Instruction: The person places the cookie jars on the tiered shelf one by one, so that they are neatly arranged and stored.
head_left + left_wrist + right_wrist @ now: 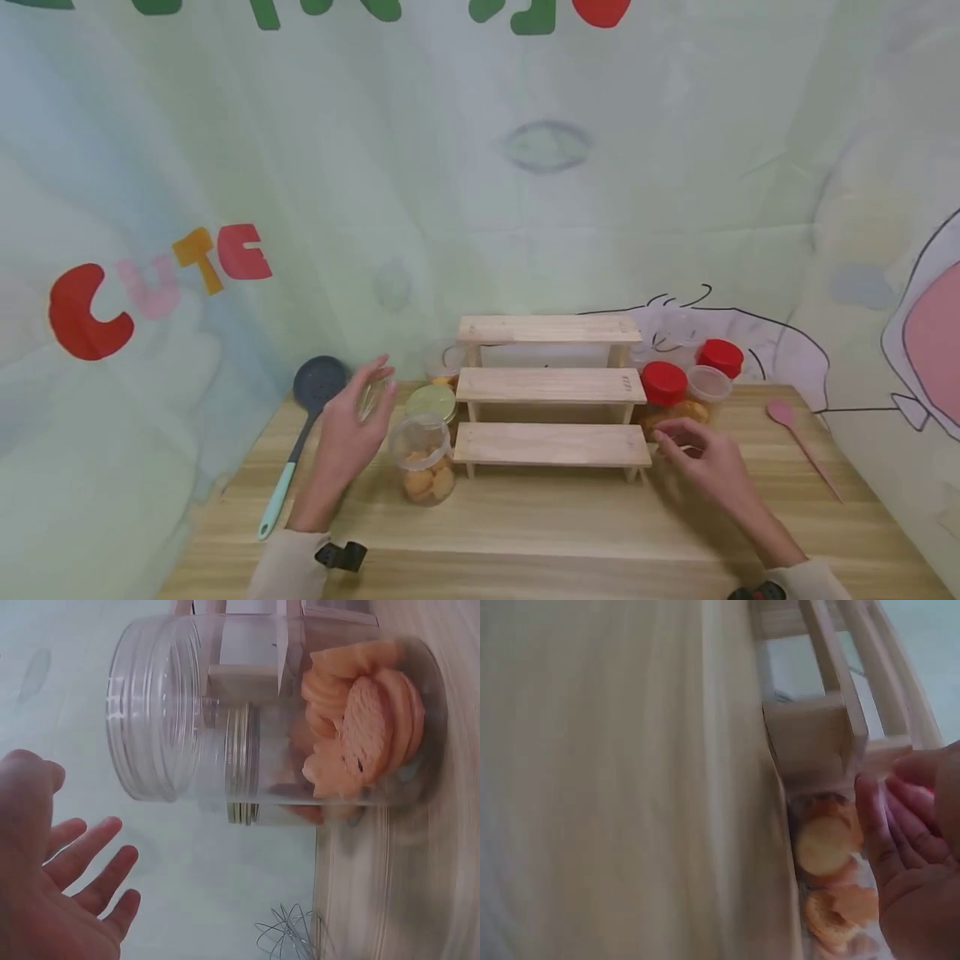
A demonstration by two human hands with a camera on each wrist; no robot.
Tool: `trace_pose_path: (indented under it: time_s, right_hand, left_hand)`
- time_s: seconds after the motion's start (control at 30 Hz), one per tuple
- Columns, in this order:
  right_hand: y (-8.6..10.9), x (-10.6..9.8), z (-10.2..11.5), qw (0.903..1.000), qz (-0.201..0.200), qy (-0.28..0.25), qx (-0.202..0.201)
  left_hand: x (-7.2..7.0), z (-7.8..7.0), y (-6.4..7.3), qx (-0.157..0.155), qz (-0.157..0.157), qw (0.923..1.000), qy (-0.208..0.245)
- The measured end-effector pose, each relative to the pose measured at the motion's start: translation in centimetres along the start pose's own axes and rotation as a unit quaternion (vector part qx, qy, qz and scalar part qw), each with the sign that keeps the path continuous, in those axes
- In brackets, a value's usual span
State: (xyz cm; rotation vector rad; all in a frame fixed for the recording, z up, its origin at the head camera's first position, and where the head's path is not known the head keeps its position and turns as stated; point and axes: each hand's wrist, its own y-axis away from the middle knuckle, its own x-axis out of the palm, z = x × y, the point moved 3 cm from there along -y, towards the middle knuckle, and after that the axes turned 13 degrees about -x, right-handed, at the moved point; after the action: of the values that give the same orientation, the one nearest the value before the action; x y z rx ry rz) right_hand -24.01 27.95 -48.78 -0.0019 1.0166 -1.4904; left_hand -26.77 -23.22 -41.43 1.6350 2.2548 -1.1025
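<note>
My left hand [351, 423] is raised with fingers spread, left of a clear lidless jar [422, 458] of cookies. In the left wrist view this jar [277, 712] stands close to the hand [67, 877], apart from the fingers, with swirled cookies [367, 727] at its bottom. Just behind it stands a jar with a pale green lid [431, 402]. My right hand [701, 458], fingers bent and nothing visible in them, is at the right end of the three-tier wooden stand [551, 442]. The right wrist view shows its fingertips right by the stand's edge, above cookies [825, 847] in a clear container.
Right of the stand are jars with red lids [664, 382] and a clear-rimmed container [708, 383]. A pink-headed spoon [802, 446] lies far right. At left lies a dark skimmer [303, 433] with a mint handle; a whisk [289, 934] is near the left hand. A printed curtain [375, 208] hangs behind.
</note>
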Motion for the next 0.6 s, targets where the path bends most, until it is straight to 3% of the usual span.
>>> trace_pose_path:
  time_s: [0.13,0.27,0.4,0.5,0.6]
  right_hand:
    - [0.3,0.7,-0.4,0.999,0.017,-0.021,0.034]
    - [0.5,0.7,-0.8,0.9977,0.023,-0.037,0.051]
    - [0.6,0.8,-0.8,0.9964,0.026,-0.057,0.057]
    - [0.5,0.9,-0.8,0.994,0.035,-0.074,0.072]
    - [0.4,1.2,-0.6,0.9906,0.052,-0.088,0.09]
  left_hand:
    - [0.3,0.1,0.4,-0.008,0.029,0.9994,0.018]
    - [1.3,0.4,0.7,0.001,0.134,0.9905,0.03]
    - [1.9,1.3,1.2,0.005,0.235,0.9716,0.03]
    - [2.2,1.9,1.6,-0.005,0.267,0.9636,0.012]
    - [2.5,2.3,1.9,-0.007,0.274,0.9617,0.0]
